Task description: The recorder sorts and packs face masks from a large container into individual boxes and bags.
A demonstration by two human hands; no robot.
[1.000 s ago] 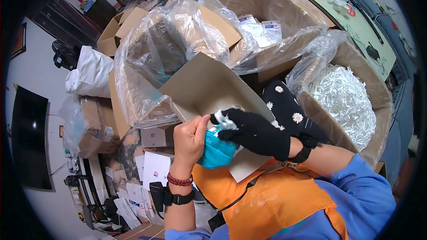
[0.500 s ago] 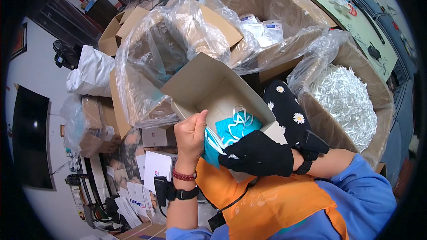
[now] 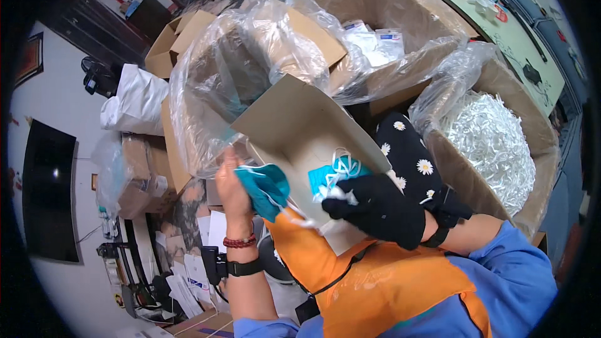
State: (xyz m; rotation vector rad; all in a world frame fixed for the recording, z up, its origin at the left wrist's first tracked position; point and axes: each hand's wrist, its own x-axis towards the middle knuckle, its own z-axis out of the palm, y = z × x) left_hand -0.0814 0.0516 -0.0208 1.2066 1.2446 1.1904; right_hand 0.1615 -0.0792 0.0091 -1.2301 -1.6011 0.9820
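My bare left hand (image 3: 233, 191), with a red bead bracelet, grips a teal face mask (image 3: 266, 189) by its edge, left of the open cardboard box (image 3: 278, 112). A white strap trails from the mask toward the box's near side. My right hand (image 3: 385, 209), in a black glove, is over the box's near right corner, fingers closed on white straps (image 3: 337, 196). What those straps are joined to is partly hidden by the glove. Inside the box lies more teal mask fabric (image 3: 320, 178) with tangled white ear loops (image 3: 345, 161).
Plastic-lined cartons stand around me: one with white packets (image 3: 379, 49), one heaped with white straps (image 3: 491, 147), and one at the left (image 3: 210, 97). A flower-patterned leg (image 3: 407, 144) is beside the box. White flat boxes (image 3: 188, 278) lie at lower left.
My left hand has moved left, away from my right hand, carrying the teal mask out past the box's edge. Its fist has loosened into a grip on the mask's edge.
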